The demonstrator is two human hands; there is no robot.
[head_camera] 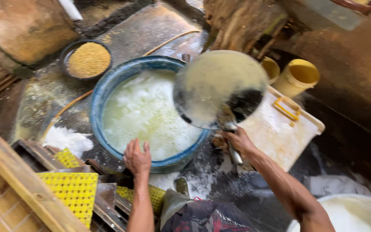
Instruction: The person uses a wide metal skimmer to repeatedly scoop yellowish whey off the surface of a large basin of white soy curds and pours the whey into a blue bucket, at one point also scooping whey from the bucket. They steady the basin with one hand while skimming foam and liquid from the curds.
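Right hand [240, 141]: one, fingers closed round the metal handle of one large round ladle-pan [220, 88]. The pan is lifted and tilted above the right rim of the tub, its inner face pale and wet with a dark patch at the lower right; it is blurred.

Left hand [137, 158]: one, open, fingers spread, palm down on the near rim of the tub, gripping nothing.

Blue tub [104, 92]: one, round, wide, standing on the wet ground directly before the person. It holds a white, curd-like mass in pale liquid, filled close to the rim.

Dark bowl [67, 53]: one, round, beyond the tub to the left, apart from it, filled with yellow grains.

Yellow buckets: two, upper right behind the pan. The nearer bucket [298, 77] shows fully; the second bucket [271, 68] is partly hidden by the pan's edge.

White tray-lid [280, 133]: one, rectangular, with one yellow handle, lying just right of the tub, under the right forearm.

Yellow perforated mats: three pieces at lower left, the largest mat [71, 191] lying over wooden and metal frames, a smaller one above it, and one near the left forearm.

Wooden frame [22, 180]: one, at the lower left corner, over a tiled surface.

Hose [168, 41]: one thin, tan, running across the wet ground behind the tub.

White basin [353, 215]: one, lower right corner, partly out of frame, holding white matter.

White lump [67, 139]: one heap on the ground, left of the tub.
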